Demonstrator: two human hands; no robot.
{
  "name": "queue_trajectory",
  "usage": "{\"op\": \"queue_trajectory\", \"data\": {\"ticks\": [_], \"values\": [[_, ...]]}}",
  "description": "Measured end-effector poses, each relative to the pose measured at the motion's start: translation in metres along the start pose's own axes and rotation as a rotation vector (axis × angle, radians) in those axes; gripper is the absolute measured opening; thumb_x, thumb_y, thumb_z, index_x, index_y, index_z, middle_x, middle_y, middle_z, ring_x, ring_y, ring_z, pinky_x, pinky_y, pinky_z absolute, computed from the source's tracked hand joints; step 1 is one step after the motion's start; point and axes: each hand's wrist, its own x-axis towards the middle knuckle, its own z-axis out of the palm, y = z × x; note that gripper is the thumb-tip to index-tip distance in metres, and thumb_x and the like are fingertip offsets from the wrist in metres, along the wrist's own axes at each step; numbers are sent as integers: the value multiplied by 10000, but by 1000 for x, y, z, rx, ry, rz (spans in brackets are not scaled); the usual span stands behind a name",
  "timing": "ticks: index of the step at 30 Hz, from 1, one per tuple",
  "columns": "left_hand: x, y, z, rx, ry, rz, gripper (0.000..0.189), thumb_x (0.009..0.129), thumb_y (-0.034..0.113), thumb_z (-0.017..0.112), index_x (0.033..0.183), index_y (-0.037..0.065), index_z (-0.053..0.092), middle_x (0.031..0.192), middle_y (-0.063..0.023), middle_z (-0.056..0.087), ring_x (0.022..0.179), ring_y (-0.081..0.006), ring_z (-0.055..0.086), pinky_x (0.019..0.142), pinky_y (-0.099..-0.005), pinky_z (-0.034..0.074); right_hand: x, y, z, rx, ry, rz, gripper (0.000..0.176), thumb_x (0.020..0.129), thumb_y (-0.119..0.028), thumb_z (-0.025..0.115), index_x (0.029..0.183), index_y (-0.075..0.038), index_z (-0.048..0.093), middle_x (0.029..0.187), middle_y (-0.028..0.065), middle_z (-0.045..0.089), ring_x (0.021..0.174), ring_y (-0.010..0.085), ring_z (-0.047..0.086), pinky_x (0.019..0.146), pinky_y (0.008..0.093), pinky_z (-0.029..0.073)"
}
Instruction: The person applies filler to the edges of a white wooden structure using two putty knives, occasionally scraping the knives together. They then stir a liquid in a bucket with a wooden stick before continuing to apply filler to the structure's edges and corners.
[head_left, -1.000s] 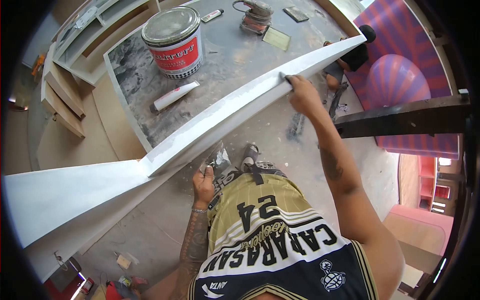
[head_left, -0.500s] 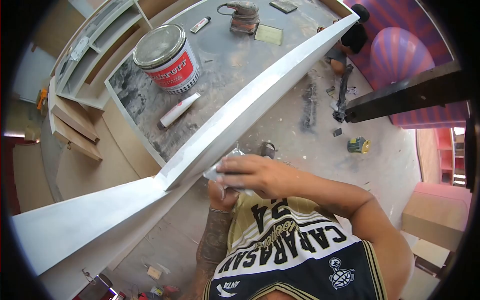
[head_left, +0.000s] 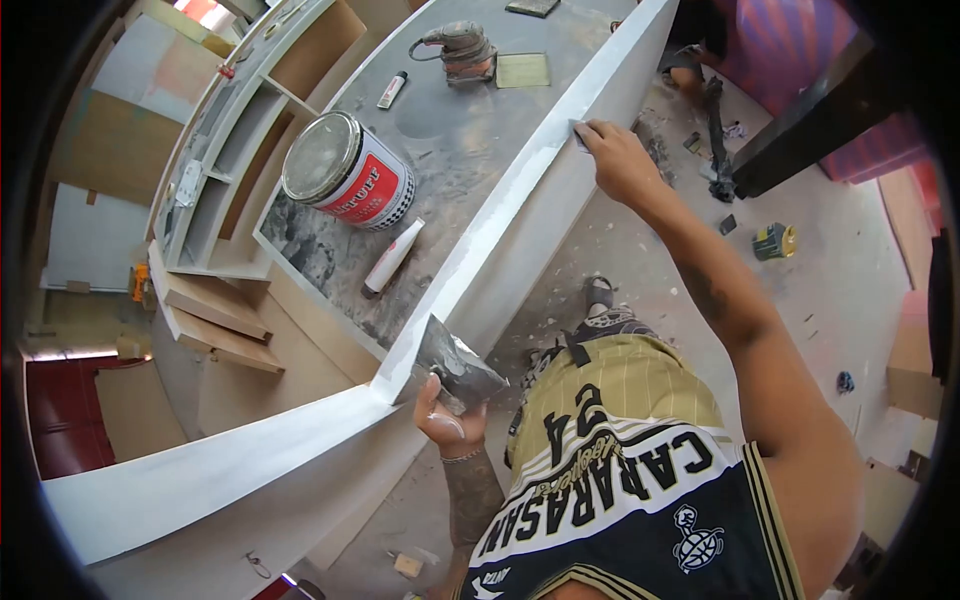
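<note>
A dark flat plate with pale paste smeared on it (head_left: pixel 458 372) rests in my left hand (head_left: pixel 448 420), whose thumb and fingers hold its lower edge. It is close to the corner of the white panel (head_left: pixel 500 225). Farther up the panel, my right hand (head_left: pixel 622 160) pinches a small dark spreader (head_left: pixel 580 138) against the top edge. Whitish filler covers parts of that edge. Beyond it, on the grey tabletop, stand a red and white can (head_left: pixel 350 170) and, beside it, a white tube (head_left: pixel 394 258).
A sander (head_left: pixel 464 54), a yellowish pad (head_left: pixel 523 70) and a small tube (head_left: pixel 393 90) lie on the tabletop. A dark beam (head_left: pixel 805 130) juts in at the right. An open tin (head_left: pixel 774 241) stands on the floor. Another person's arm shows at the upper right.
My right hand has moved from the plate up and along the panel's top edge. The plate in my left hand now shows clearly. The view has shifted.
</note>
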Motion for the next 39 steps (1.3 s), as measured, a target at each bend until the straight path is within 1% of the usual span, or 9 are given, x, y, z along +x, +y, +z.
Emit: {"op": "queue_trajectory", "data": {"ticks": [8, 12, 14, 17, 19, 23, 25, 34, 39], "values": [[-21, -14, -45, -8, 188, 4, 418, 858, 236, 605, 1240, 75, 553, 1117, -83, 656, 955, -227, 665, 734, -380, 570, -56, -137, 31, 41, -60, -201, 441, 809, -50, 530, 1247, -12, 567, 1087, 148, 609, 1055, 332, 581, 886, 455, 454], [-23, -25, -73, -68, 172, -71, 347, 893, 198, 569, 1214, 66, 566, 1135, -88, 663, 1025, -235, 662, 844, -402, 573, -88, -195, 6, 237, -376, -289, 470, 852, -127, 562, 1315, -53, 526, 1205, 181, 569, 1102, 331, 557, 928, 432, 435], [-20, -32, -100, -186, 128, -174, 330, 917, 188, 542, 1222, 63, 563, 1143, -94, 662, 1045, -243, 658, 882, -410, 564, -87, -206, -21, 357, -840, -383, 481, 843, -106, 558, 1323, -72, 537, 1251, 181, 564, 1136, 341, 561, 954, 444, 441], [-15, -46, -98, -169, 143, -207, 322, 940, 198, 525, 1228, 59, 560, 1132, -101, 667, 1035, -249, 666, 876, -418, 575, -115, -201, -26, 763, -416, -599, 524, 799, -88, 613, 1319, -82, 549, 1264, 165, 567, 1163, 334, 558, 978, 428, 449], [-13, -47, -67, -400, 176, -299, 330, 951, 234, 533, 1229, 59, 559, 1100, -101, 678, 949, -255, 692, 746, -430, 614, -127, -183, -27, 796, -440, -660, 522, 809, -62, 588, 1328, -86, 542, 1317, 174, 539, 1219, 343, 527, 1018, 437, 427], [-5, -30, -66, -160, 137, -261, 309, 962, 218, 504, 1241, 99, 563, 1101, -73, 691, 838, -251, 699, 515, -387, 553, -146, -106, -14, 813, -517, -557, 522, 804, -16, 578, 1317, -113, 557, 1360, 191, 507, 1256, 374, 495, 1054, 448, 396], [-14, -24, -50, -123, 47, -141, 300, 934, 227, 537, 1205, 106, 581, 1022, -52, 691, 801, -220, 690, 513, -350, 528, -145, -56, 11, 625, -534, -468, 555, 778, 23, 589, 1314, -120, 564, 1356, 195, 515, 1239, 374, 506, 1047, 443, 398], [-41, -62, -4, -11, 303, 34, 245, 906, 209, 565, 1137, 141, 611, 974, 0, 696, 787, -173, 683, 512, -327, 495, -45, 31, 90, 543, 492, 18, 673, 709, 112, 575, 1338, -125, 540, 1359, 101, 540, 1244, 338, 491, 1038, 431, 385], [-49, -91, 4, -9, 293, 2, 264, 926, 201, 542, 1173, 127, 598, 1028, -19, 694, 815, -172, 689, 534, -331, 520, -57, 14, 108, 482, 341, -160, 613, 740, 27, 609, 1318, -173, 567, 1365, 56, 540, 1258, 292, 479, 1051, 428, 368]]}}
